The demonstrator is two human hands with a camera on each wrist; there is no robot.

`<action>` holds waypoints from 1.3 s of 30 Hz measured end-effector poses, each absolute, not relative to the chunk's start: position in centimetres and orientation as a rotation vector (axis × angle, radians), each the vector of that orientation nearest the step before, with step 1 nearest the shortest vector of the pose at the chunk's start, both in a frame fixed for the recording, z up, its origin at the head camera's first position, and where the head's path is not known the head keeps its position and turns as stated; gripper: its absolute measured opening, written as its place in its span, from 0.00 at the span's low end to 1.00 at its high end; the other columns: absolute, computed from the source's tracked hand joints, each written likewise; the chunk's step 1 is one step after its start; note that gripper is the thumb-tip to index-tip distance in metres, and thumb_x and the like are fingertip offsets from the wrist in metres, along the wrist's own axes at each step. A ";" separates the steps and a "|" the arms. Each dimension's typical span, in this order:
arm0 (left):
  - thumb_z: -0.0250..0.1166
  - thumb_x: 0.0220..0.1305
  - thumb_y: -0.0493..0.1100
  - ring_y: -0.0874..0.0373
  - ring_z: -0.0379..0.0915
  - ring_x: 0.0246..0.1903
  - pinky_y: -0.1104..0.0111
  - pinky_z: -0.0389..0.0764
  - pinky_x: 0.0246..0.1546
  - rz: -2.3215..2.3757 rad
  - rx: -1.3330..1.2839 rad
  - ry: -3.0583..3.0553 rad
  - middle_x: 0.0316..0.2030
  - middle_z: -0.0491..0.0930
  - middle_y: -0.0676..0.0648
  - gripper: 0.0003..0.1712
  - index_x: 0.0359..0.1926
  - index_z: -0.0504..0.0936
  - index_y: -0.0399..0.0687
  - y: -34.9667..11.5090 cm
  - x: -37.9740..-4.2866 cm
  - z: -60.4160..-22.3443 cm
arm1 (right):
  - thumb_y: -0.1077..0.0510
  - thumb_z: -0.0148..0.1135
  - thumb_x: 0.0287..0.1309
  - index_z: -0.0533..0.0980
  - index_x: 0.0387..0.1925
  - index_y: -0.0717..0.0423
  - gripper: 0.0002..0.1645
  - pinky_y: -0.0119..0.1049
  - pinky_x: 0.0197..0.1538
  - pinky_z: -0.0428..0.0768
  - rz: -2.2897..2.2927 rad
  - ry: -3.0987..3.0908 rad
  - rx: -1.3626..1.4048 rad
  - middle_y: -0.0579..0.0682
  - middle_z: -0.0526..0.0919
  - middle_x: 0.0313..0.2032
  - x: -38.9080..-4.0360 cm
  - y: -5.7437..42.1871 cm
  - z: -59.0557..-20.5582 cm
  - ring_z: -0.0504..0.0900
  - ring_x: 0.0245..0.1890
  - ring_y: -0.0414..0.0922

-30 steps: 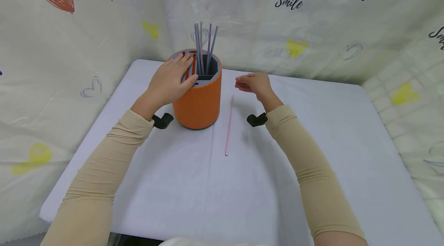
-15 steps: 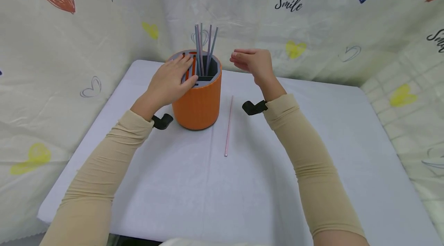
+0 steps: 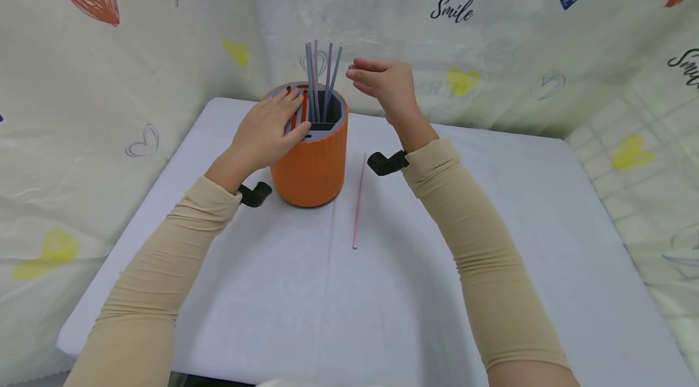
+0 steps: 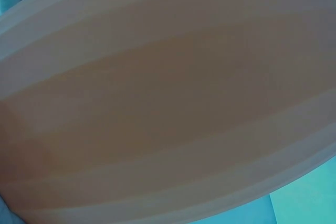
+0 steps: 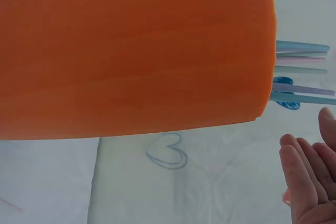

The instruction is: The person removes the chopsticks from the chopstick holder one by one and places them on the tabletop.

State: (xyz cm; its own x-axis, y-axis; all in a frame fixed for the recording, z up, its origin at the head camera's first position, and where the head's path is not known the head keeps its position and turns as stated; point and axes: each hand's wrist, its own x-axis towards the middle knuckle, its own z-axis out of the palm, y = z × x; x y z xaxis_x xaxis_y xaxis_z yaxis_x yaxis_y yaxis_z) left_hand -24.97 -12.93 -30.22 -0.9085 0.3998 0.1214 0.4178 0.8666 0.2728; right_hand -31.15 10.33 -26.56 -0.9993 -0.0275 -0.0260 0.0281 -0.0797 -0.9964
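Observation:
An orange cylindrical holder [image 3: 308, 174] with a grey slotted top stands near the back of the table. Several thin straw-like sticks [image 3: 330, 74], blue, pink and purple, rise upright from its dark opening. Across the left part of the top lies my left hand [image 3: 266, 129], fingers extended, hiding some of the slots. My right hand [image 3: 384, 85] is raised just right of the sticks' upper ends. In the right wrist view its fingers [image 5: 299, 177] are nearly straight, the thumb apart, with nothing between them. One pink stick [image 3: 359, 205] lies on the table to the holder's right.
The white-covered table [image 3: 262, 302] reaches back to a hanging cloth [image 3: 519, 41] printed with hearts and "Smile". A blurred brownish curved surface [image 4: 173, 98] fills most of the left wrist view. Each wrist carries a small black mount [image 3: 388, 164].
My right hand has risen from beside the holder and shifted left toward the sticks' tops. The left hand stays on the holder, and the pink stick still lies on the table.

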 end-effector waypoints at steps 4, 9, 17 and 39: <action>0.45 0.75 0.59 0.46 0.41 0.79 0.54 0.44 0.80 -0.454 -0.657 -2.972 0.78 0.51 0.42 0.39 0.77 0.55 0.42 -12.8 -24.9 -30.2 | 0.63 0.73 0.53 0.84 0.52 0.60 0.22 0.36 0.55 0.85 -2.293 2.125 -0.022 0.54 0.86 0.53 -31.3 9.8 -26.7 0.88 0.49 0.45; 0.44 0.75 0.59 0.46 0.41 0.79 0.55 0.44 0.80 -0.459 -0.652 -2.963 0.78 0.51 0.43 0.39 0.77 0.55 0.43 -12.9 -24.9 -30.2 | 0.62 0.74 0.53 0.83 0.53 0.60 0.23 0.35 0.56 0.84 -2.294 2.144 -0.080 0.55 0.86 0.53 -31.4 8.9 -26.9 0.88 0.49 0.45; 0.44 0.75 0.59 0.45 0.42 0.79 0.54 0.45 0.80 -0.465 -0.649 -2.964 0.78 0.51 0.42 0.39 0.77 0.55 0.42 -13.2 -24.9 -30.2 | 0.61 0.72 0.55 0.83 0.52 0.63 0.22 0.33 0.54 0.85 -2.356 2.179 -0.114 0.57 0.85 0.52 -31.1 7.4 -27.6 0.88 0.49 0.46; 0.44 0.75 0.60 0.46 0.41 0.79 0.55 0.44 0.80 -0.466 -0.662 -2.965 0.78 0.51 0.43 0.39 0.77 0.54 0.43 -13.2 -25.2 -30.4 | 0.66 0.73 0.52 0.86 0.42 0.67 0.14 0.33 0.49 0.87 -2.560 2.178 -0.270 0.50 0.89 0.32 -30.3 8.0 -22.9 0.90 0.37 0.42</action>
State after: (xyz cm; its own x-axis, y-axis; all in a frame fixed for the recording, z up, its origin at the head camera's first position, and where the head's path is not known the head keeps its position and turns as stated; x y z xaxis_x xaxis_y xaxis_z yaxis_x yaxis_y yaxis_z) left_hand -25.22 -13.15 -30.44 -0.9049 0.4048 0.1312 0.4256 0.8613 0.2774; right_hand -30.33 7.95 -22.89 -0.9609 0.0714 0.2674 -0.2754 -0.1505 -0.9495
